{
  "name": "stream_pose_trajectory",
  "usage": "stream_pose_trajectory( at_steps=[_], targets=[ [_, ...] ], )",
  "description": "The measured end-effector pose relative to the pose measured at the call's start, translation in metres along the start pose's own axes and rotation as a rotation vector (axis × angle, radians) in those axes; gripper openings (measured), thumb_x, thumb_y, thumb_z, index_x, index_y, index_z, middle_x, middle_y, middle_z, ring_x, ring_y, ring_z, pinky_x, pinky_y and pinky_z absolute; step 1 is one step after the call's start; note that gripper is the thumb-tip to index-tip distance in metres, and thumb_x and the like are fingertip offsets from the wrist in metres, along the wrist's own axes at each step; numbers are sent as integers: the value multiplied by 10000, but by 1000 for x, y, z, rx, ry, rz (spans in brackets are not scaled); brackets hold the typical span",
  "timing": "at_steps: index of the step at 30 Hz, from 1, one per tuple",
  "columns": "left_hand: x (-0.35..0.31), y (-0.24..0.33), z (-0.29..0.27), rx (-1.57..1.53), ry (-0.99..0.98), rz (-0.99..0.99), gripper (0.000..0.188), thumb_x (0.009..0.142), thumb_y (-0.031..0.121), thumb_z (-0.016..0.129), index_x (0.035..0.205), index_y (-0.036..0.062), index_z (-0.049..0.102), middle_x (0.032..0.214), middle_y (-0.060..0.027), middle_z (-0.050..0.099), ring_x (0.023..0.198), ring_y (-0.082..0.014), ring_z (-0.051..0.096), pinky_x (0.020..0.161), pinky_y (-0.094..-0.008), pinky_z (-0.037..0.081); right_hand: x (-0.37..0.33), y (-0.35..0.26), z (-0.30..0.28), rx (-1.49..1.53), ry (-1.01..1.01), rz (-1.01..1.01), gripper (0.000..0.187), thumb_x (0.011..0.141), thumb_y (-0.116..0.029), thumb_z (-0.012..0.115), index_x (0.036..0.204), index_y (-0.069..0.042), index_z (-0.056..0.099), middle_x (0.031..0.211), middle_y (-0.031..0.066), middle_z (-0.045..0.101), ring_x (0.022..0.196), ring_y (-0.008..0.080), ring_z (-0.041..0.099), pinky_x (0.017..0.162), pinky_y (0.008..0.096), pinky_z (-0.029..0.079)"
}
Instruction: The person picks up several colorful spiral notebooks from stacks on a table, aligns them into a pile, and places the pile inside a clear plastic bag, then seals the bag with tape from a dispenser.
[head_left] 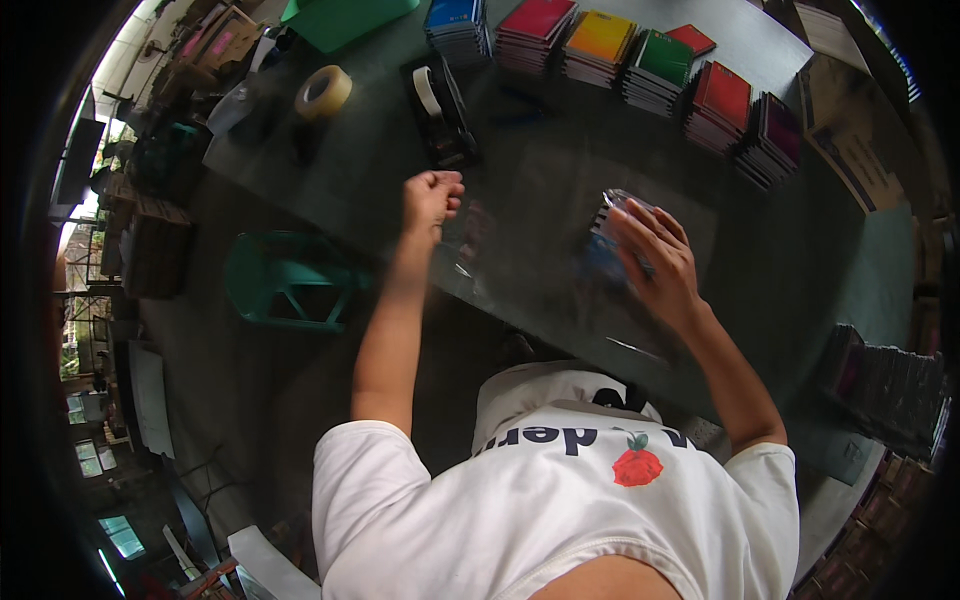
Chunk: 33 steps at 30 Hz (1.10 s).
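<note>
My left hand [432, 205] is closed, its fingers pinched together just below a black tape dispenser [441, 112] with a pale roll. Whatever those fingertips hold is too small to tell. On the right, my right hand [657, 255] lies with fingers stretched over a blue spiral-bound notebook [603, 258]. Clear plastic shows shiny at the notebook's upper edge, and part of it is hidden under the hand. Both hands are over a dark green table [560, 300].
Stacks of notebooks line the far side: blue [456, 30], red [535, 30], yellow [600, 45], green [657, 70], and more. A tape roll [324, 92] and green bin [345, 20] are far left. A green stool [295, 280] stands beside the table; a wrapped stack [890, 390] sits right.
</note>
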<state>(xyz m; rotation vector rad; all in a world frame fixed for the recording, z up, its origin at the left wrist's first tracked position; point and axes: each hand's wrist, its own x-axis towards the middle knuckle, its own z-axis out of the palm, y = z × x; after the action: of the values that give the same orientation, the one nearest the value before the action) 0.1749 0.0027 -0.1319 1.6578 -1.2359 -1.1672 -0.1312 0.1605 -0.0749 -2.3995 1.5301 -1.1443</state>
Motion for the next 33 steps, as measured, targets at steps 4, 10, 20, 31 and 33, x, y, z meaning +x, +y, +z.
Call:
stream_pose_trajectory(
  at_steps=[4, 10, 20, 31, 33],
  targets=[
    [-14, 32, -4, 470, 58, 352, 241, 852, 277, 661, 755, 57, 648, 607, -4, 592, 495, -77, 513, 446, -206, 396, -2, 6, -2, -10, -46, 1, 519, 781, -39, 648, 1275, -114, 510, 1215, 43, 598, 1210, 188, 499, 1038, 376, 355],
    [-158, 74, 91, -404, -422, -12, 278, 872, 301, 634, 753, 51, 652, 607, -5, 592, 475, -38, 485, 403, -179, 342, 0, 6, -7, 62, -120, 22, 604, 791, -34, 600, 1357, -106, 401, 1296, 51, 536, 1247, 196, 459, 1067, 382, 315],
    [-149, -4, 141, 45, -166, 428, 272, 792, 277, 712, 783, 16, 635, 633, -86, 615, 560, -100, 562, 524, -285, 449, 1, 2, -10, 113, -172, 46, 664, 689, -160, 717, 1303, -99, 472, 1290, 120, 524, 1232, 261, 471, 1070, 414, 290],
    [-97, 75, 155, 111, -755, 745, 783, 545, 190, 854, 1229, 103, 482, 1116, -73, 560, 1056, -221, 512, 855, -366, 413, 9, 43, -68, 754, -327, 1124, 484, 896, -486, 536, 1116, -62, 612, 984, 83, 626, 969, 155, 568, 819, 310, 472],
    [-133, 95, 181, 368, -613, 1181, 757, 553, 166, 826, 1227, 109, 486, 1196, -93, 519, 1156, -240, 450, 912, -411, 375, -29, 52, -92, 873, -176, 1035, 460, 917, -477, 506, 1085, -66, 629, 949, 61, 628, 960, 123, 563, 815, 285, 468]
  ],
)
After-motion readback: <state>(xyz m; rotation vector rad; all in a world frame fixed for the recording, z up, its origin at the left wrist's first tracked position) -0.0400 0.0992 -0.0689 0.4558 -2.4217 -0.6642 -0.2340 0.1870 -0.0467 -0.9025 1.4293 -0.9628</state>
